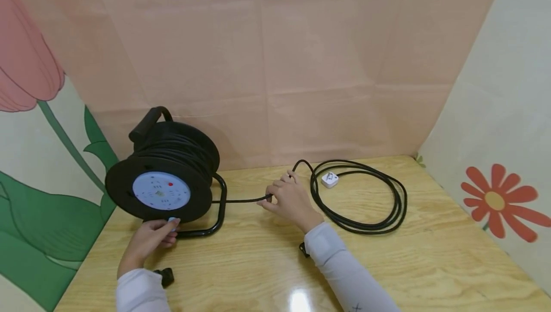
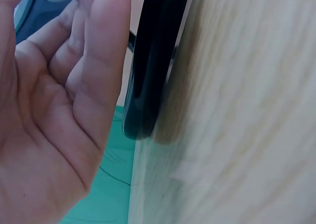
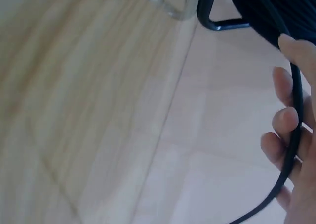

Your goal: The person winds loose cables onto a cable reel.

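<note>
A black cable reel stands upright on the left of the table, with a pale round socket panel on its face. At the lower rim, my left hand pinches a small light-blue knob between thumb and fingers; the left wrist view shows the palm but not the knob. To the right of the reel, my right hand holds the black cable, which runs out low from the drum. In the right wrist view the cable passes between the thumb and curled fingers.
Beyond the right hand lies a loose cable coil with a white plug by its inner left side. The reel's black tube stand rests on the wooden table. A pink backdrop rises behind.
</note>
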`<act>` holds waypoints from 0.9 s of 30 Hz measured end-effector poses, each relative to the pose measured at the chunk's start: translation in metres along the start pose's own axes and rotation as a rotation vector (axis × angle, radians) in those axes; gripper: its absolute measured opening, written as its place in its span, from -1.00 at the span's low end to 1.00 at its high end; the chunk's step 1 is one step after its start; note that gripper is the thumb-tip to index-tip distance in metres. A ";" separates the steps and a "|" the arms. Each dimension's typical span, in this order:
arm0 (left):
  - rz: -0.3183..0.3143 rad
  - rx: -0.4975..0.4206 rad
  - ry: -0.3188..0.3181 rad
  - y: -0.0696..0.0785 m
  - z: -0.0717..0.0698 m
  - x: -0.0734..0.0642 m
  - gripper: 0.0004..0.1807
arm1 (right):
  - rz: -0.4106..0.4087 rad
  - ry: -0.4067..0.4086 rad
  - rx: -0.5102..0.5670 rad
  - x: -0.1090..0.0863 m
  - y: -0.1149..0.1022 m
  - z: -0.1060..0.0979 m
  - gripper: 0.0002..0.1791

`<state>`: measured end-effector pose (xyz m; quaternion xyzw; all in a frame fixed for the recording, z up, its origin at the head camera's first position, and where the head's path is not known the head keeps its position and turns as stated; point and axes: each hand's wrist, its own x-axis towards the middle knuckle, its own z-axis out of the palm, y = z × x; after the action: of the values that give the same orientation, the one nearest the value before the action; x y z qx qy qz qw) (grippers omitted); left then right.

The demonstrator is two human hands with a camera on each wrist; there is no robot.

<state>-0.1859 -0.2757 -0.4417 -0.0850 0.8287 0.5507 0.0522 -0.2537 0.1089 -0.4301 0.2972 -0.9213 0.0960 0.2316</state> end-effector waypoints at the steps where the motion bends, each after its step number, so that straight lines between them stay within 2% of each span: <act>1: 0.002 0.001 0.008 -0.001 -0.001 0.000 -0.48 | 0.013 0.001 -0.004 0.000 0.002 0.000 -0.66; 3: 0.010 0.010 0.024 -0.002 -0.005 -0.001 -0.47 | 0.022 -0.017 0.032 0.000 0.004 -0.002 -0.68; 8: -0.002 0.039 0.100 -0.004 -0.011 -0.004 -0.37 | -0.025 -0.082 0.161 -0.001 0.006 -0.002 -0.77; 11: -0.024 0.023 0.148 -0.004 -0.013 -0.007 -0.32 | -0.011 -0.107 0.182 -0.002 0.007 -0.002 -0.74; 16: -0.033 -0.023 0.208 -0.005 -0.016 -0.009 -0.31 | 0.071 -0.120 0.200 -0.003 0.011 -0.002 -0.70; 20: -0.029 -0.040 0.257 -0.005 -0.016 -0.009 -0.33 | 0.067 -0.126 0.208 -0.004 0.015 -0.003 -0.69; 24: -0.023 -0.074 0.387 -0.003 -0.016 -0.010 -0.42 | 0.081 -0.142 0.216 -0.005 0.024 -0.007 -0.69; 27: -0.025 -0.125 0.488 -0.003 -0.016 -0.011 -0.49 | 0.139 -0.139 0.255 -0.007 0.032 -0.009 -0.68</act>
<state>-0.1741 -0.2904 -0.4361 -0.2287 0.7802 0.5632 -0.1479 -0.2645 0.1407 -0.4271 0.2656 -0.9338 0.2071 0.1206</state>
